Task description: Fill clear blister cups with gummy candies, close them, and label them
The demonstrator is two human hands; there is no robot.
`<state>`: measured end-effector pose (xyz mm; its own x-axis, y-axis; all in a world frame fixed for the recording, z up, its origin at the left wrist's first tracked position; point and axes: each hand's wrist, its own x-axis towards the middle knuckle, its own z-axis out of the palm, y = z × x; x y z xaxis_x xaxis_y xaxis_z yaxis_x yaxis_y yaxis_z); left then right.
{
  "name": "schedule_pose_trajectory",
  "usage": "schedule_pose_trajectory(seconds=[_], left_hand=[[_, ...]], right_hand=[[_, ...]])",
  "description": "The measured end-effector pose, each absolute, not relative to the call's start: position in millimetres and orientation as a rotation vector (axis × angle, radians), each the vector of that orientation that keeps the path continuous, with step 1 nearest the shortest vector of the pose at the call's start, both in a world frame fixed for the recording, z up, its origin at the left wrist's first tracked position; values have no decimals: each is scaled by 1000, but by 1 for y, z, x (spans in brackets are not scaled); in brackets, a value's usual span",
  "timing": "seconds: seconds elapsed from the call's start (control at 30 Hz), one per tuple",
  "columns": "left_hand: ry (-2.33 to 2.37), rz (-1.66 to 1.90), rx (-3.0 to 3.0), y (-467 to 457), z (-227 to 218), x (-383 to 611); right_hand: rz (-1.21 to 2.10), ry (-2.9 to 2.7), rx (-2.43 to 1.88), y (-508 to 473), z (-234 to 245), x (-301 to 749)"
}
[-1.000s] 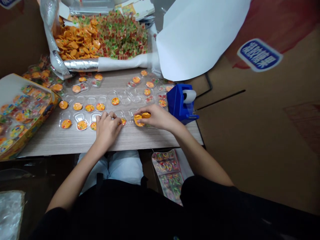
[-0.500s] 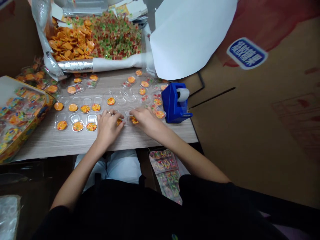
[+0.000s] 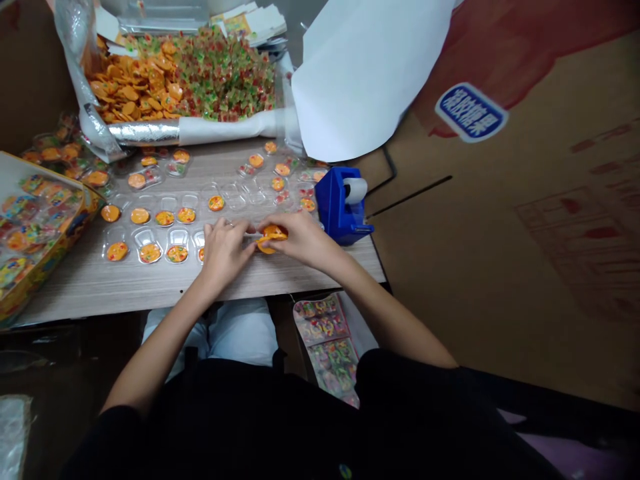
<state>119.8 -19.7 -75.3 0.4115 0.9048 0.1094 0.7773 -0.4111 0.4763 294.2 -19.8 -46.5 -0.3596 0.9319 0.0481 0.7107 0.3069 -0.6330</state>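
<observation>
Several round orange gummy candies (image 3: 273,233) with coloured specks are pinched in a small stack by my right hand (image 3: 306,241), just above the table's near part. My left hand (image 3: 226,251) is beside them, fingers curled, with thumb and forefinger closing at the stack's left edge. Whatever those two fingers grip is hidden. Under and beside my left hand lie clear plastic blister trays. A tray (image 3: 177,245) to the left has one speckled orange gummy in its round hollow, and others in two rows look similar. Farther back, unfilled trays (image 3: 245,194) lie on the table.
A foil-lined box (image 3: 150,131) of loose orange and red-green gummies stands at the back. At the left is a carton (image 3: 83,223) of packed candies. A blue tape dispenser (image 3: 336,207) sits right of my right hand, near white paper (image 3: 365,80) and a large cardboard box (image 3: 475,267).
My right hand has lifted off the table surface and now shows stacked orange gummies in its fingers. My left hand has shifted right, close to them. The view has moved slightly.
</observation>
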Motion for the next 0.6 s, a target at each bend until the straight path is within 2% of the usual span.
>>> schedule_pose_trajectory(seconds=[0.43,0.6], left_hand=[[1369,561,2506,-24,-77,126],[1313,384,2693,-33,-74,124]], right_hand=[[893,-1621,-1462,-19,-58,324],[889,-1548,-1471,-17,-62,332]])
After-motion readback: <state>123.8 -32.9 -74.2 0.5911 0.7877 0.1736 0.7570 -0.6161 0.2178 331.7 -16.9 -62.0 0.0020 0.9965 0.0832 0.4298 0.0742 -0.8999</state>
